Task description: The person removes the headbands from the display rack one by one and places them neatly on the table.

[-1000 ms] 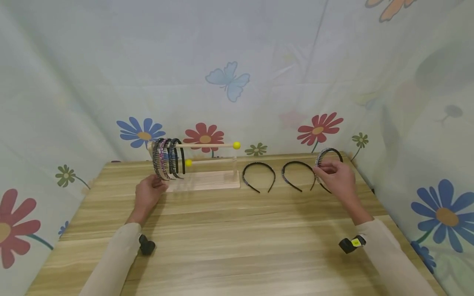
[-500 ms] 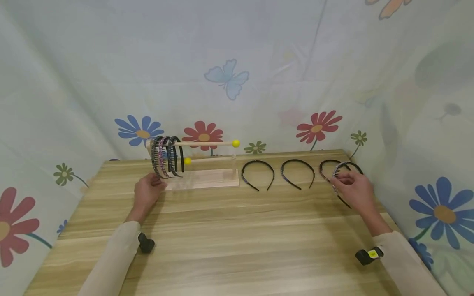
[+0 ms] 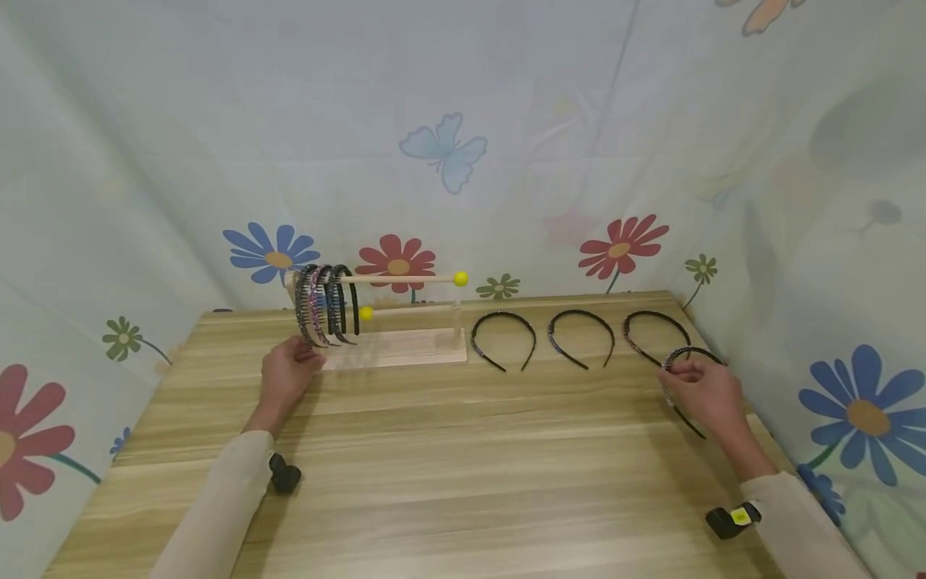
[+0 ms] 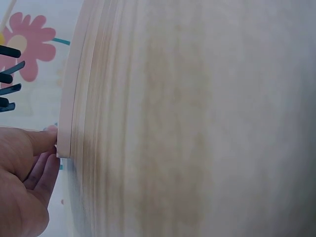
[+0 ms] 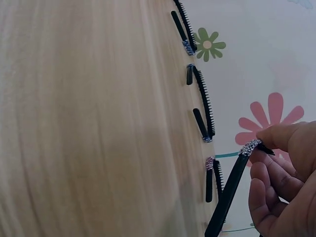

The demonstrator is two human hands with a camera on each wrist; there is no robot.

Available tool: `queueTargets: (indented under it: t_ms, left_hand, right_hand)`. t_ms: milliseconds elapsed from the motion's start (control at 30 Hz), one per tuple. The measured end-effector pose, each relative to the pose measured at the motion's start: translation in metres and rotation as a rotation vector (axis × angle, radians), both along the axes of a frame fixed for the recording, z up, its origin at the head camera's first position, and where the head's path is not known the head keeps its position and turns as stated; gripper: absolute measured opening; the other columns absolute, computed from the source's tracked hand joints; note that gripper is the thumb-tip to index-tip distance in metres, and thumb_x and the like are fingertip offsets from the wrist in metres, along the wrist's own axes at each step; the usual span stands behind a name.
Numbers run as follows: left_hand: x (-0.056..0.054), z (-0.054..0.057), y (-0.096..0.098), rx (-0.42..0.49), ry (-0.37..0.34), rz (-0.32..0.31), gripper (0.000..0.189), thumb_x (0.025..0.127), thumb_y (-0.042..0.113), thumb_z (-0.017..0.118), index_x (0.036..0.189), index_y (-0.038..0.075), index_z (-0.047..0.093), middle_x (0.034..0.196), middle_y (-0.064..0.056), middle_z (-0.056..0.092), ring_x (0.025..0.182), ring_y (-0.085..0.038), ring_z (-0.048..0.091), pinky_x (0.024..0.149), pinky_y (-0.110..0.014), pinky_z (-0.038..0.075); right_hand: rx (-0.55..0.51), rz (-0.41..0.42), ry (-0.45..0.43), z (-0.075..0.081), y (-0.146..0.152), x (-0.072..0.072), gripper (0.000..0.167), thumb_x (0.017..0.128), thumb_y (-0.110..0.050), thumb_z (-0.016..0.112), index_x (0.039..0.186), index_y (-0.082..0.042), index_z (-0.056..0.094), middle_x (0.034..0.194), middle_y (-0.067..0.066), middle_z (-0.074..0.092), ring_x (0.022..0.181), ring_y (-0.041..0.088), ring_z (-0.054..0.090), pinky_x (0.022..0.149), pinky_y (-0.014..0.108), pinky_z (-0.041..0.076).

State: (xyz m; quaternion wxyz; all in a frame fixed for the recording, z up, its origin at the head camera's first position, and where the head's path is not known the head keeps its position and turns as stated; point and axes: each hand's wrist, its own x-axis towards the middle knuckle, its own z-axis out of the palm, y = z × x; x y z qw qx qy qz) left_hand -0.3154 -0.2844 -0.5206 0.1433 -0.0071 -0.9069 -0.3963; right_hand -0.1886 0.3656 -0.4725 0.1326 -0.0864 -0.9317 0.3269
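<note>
A wooden headband stand (image 3: 405,347) with yellow-tipped rods stands at the back left of the table. Several black headbands with glitter, one of them pink (image 3: 315,301), hang together at the left end of its upper rod. My left hand (image 3: 291,371) holds the left end of the stand's base, thumb and fingers at its corner in the left wrist view. Over the right side of the table, my right hand (image 3: 705,394) pinches a black toothed headband (image 5: 229,197) by its silver glittery part. Its ends point down toward the front right, and my fingers hide part of it.
Three more headbands lie in a row right of the stand: a left one (image 3: 502,314), a middle one (image 3: 581,312) and a right one (image 3: 654,314) nearest my right hand. A flower-printed curtain (image 3: 448,72) closes off the back and both sides.
My right hand has moved right and toward the front with the silver-glitter headband, away from the row, uncovering the right headband on the table. My left hand has stayed at the stand.
</note>
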Motion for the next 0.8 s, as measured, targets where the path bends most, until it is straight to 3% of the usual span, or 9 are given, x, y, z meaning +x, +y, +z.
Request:
queueTargets:
  t_ms: [167,533,800]
  left_hand:
    - [-0.001,-0.001,0.0,0.0,-0.005,0.005,0.036,0.094,0.005,0.073,0.124,-0.011,0.063,0.116,-0.03,0.07,0.107,-0.043,0.07,0.09,-0.053,0.061]
    - [-0.002,-0.003,-0.001,0.005,-0.018,0.006,0.037,0.094,0.006,0.072,0.125,-0.011,0.062,0.117,-0.03,0.07,0.108,-0.043,0.07,0.091,-0.051,0.061]
    - [-0.002,-0.003,-0.001,0.002,-0.016,0.001,0.037,0.094,0.006,0.072,0.125,-0.011,0.062,0.117,-0.031,0.07,0.107,-0.043,0.07,0.091,-0.051,0.061]
  right_hand:
    - [-0.007,-0.011,-0.027,-0.007,0.002,0.003,0.041,0.093,-0.04,0.074,0.104,0.0,0.075,0.1,0.021,0.076,0.087,0.035,0.072,0.066,0.036,0.057]
    - [0.01,-0.043,0.017,-0.024,0.005,0.003,0.027,0.09,-0.03,0.079,0.089,-0.003,0.078,0.087,0.013,0.078,0.072,0.014,0.066,0.059,0.028,0.052]
    - [0.033,-0.065,-0.045,-0.03,0.008,0.004,0.03,0.09,-0.038,0.078,0.089,-0.007,0.079,0.087,0.008,0.078,0.07,0.013,0.062,0.058,0.028,0.048]
